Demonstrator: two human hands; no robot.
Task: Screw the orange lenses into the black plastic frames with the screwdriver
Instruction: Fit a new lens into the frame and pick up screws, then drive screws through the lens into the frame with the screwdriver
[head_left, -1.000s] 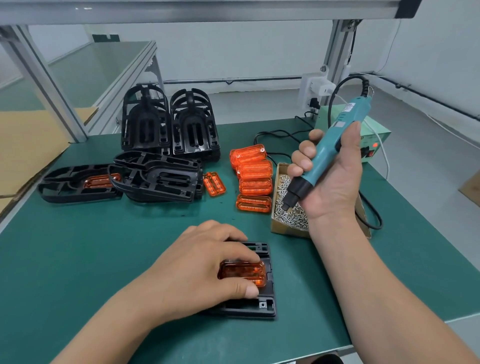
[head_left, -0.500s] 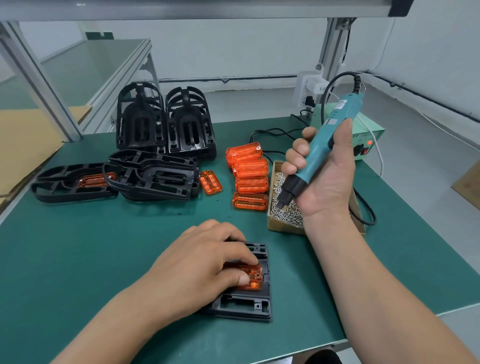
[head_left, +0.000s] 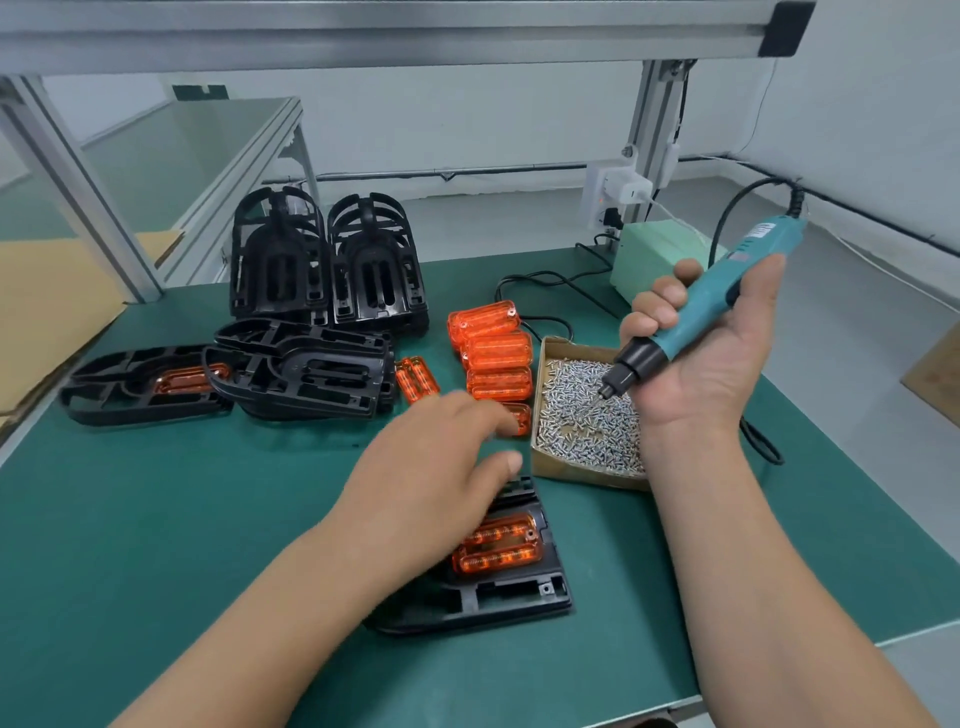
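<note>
Green mat (head_left: 156, 545). Far left of the screw box (head_left: 582, 475): stacked frames (head_left: 301, 369). Just left of it: loose lenses (head_left: 498, 351). My left hand (head_left: 431, 483), blurred, fingers loose, empty, hovers over the frame (head_left: 509, 597) with seated lens (head_left: 498, 545), near side of box. My right hand (head_left: 711, 353) grips the screwdriver (head_left: 711, 301), tip over box.

Just two bare arms here. The left forearm (head_left: 291, 613) and right forearm (head_left: 737, 545) are both uncovered as far as the frame edge shows them. The left hand (head_left: 431, 467) is smeared with motion blur, so I can't make out the nails or any knuckle detail on it. The right hand (head_left: 711, 353) is way sharper: you can see the palm creases, and the nails on its fingers (head_left: 662, 304) look short and plain.
</note>
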